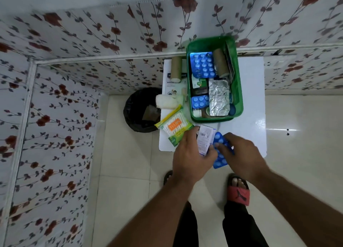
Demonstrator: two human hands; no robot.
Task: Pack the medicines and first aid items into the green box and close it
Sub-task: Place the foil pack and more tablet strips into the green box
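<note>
The open green box (239,90) stands on a white table (248,131) and holds blue tablet strips, a silver foil strip, a brown bandage roll and small bottles. At the table's near edge my left hand (193,157) grips a white medicine packet (205,137). Beside it my right hand (241,154) holds a blue tablet strip (220,157). Left of the box lie a cotton-bud pack (176,128), a white gauze roll (167,102), a brown bandage roll (176,66) and a white plaster box (172,83).
A black-lined waste bin (141,109) stands on the floor left of the table. Floral-papered walls close in at the back and left. My feet in red sandals (239,193) are on the tiled floor below the table edge.
</note>
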